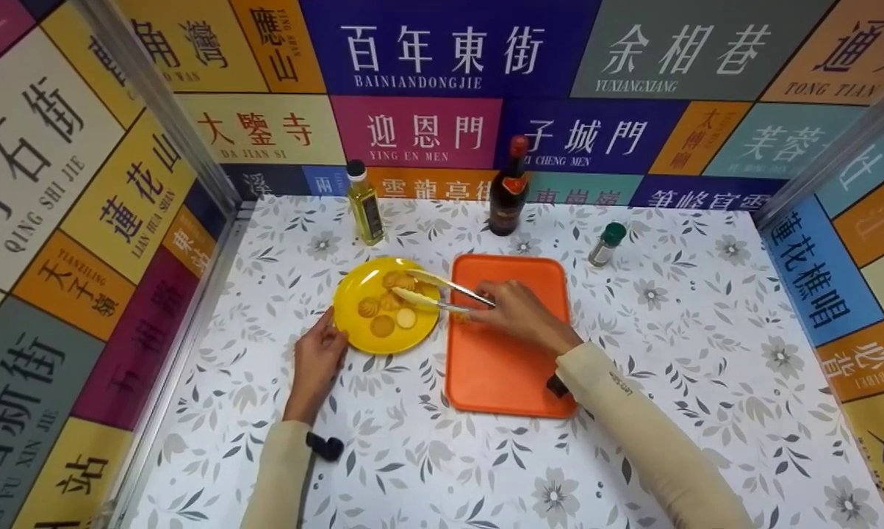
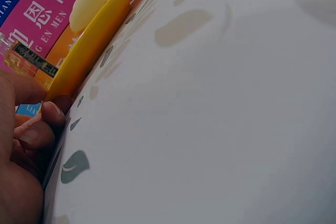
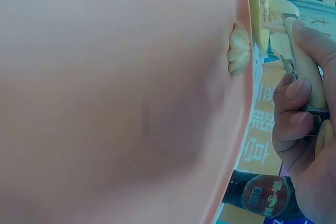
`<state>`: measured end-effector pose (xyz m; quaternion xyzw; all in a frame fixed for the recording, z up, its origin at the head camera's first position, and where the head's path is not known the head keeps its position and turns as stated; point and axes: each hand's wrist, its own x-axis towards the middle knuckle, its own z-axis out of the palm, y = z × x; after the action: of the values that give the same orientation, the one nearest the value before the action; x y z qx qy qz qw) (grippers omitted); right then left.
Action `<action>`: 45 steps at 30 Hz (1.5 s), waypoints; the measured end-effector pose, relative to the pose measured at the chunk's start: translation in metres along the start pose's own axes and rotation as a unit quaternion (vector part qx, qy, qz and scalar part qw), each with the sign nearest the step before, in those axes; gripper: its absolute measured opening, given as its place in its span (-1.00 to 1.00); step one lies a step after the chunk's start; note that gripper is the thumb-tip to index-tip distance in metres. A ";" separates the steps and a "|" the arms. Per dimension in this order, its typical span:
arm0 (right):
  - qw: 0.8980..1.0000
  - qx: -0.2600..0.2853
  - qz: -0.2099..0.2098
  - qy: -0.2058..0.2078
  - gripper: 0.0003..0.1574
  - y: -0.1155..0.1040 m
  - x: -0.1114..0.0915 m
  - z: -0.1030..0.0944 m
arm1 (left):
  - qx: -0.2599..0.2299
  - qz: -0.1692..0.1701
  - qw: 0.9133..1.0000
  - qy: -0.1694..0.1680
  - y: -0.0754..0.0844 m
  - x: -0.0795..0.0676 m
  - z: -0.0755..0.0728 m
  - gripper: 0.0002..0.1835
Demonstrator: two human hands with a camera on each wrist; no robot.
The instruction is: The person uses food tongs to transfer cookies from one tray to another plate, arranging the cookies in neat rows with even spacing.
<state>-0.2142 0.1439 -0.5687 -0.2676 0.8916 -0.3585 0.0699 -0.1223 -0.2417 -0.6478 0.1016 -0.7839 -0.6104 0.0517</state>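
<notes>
My left hand (image 1: 320, 351) grips the near left rim of a yellow plate (image 1: 352, 330), thumb and fingers at its edge, as the left wrist view (image 2: 31, 135) also shows. Several small cookies (image 1: 383, 325) lie on the plate, some ridged, some flat and round. With my right hand (image 1: 519, 312) I hold tongs (image 1: 472, 294) with metal arms and pale yellow tips. Those tips reach over the plate, around a cookie near its middle. One shell-shaped cookie (image 3: 239, 50) lies on the orange tray (image 1: 511, 382) close to its edge, below my right hand.
Behind the plate stands an oil bottle (image 1: 368, 209) with a black cap. A dark bottle (image 1: 509, 195) is beyond the tray, and a small green-capped jar (image 1: 607, 246) stands to its right. Patterned wall panels (image 1: 419, 48) border the flowered tabletop (image 1: 677, 353).
</notes>
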 end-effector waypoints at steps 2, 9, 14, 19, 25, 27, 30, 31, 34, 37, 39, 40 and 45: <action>1.000 -0.006 -0.006 0.000 -0.60 -0.001 0.002 0.000 | -0.004 0.002 1.000 -0.001 0.000 0.000 0.000 -0.28; 1.000 -0.012 -0.011 -0.002 -0.59 -0.003 0.008 -0.001 | -0.008 0.004 1.000 0.000 0.001 0.001 0.000 -0.27; 1.000 -0.012 -0.012 -0.008 -0.62 -0.004 0.011 0.001 | -0.013 -0.003 1.000 0.002 0.000 0.002 -0.001 -0.28; 1.000 -0.015 -0.013 -0.011 -0.66 -0.006 0.014 0.004 | -0.016 -0.003 1.000 0.003 0.000 0.001 0.000 -0.27; 1.000 -0.007 -0.012 -0.014 -0.64 -0.008 0.018 0.007 | -0.013 0.006 1.000 0.005 0.000 0.000 0.000 -0.27; 1.000 -0.003 -0.011 -0.018 -0.62 -0.008 0.020 0.008 | -0.008 0.005 1.000 0.004 0.000 0.000 0.000 -0.27; 1.000 -0.005 -0.016 -0.019 -0.58 -0.009 0.021 0.008 | -0.001 0.000 1.000 0.003 0.000 0.001 0.000 -0.26; 1.000 -0.009 -0.020 -0.018 -0.56 -0.009 0.022 0.008 | -0.002 -0.002 1.000 0.002 0.000 0.001 0.000 -0.27; 0.999 -0.018 -0.029 -0.011 -0.52 -0.010 0.023 0.009 | -0.005 -0.004 1.000 0.000 0.000 0.001 0.000 -0.27; 0.999 -0.019 -0.034 -0.005 -0.52 -0.011 0.024 0.010 | -0.009 -0.006 1.000 -0.001 0.000 0.001 0.000 -0.26; 0.999 -0.017 -0.034 -0.006 -0.54 -0.011 0.024 0.011 | -0.007 -0.008 1.000 0.000 0.001 0.001 0.000 -0.26; 0.999 -0.018 -0.034 -0.006 -0.55 -0.011 0.025 0.012 | -0.005 -0.009 1.000 -0.001 0.001 0.001 0.000 -0.26; 0.999 -0.015 -0.034 -0.009 -0.58 -0.013 0.026 0.013 | 0.000 -0.008 1.000 0.000 0.001 0.001 0.000 -0.25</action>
<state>-0.2264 0.1149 -0.5681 -0.3019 0.8865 -0.3453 0.0614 -0.1234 -0.2413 -0.6474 0.1072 -0.7828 -0.6112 0.0468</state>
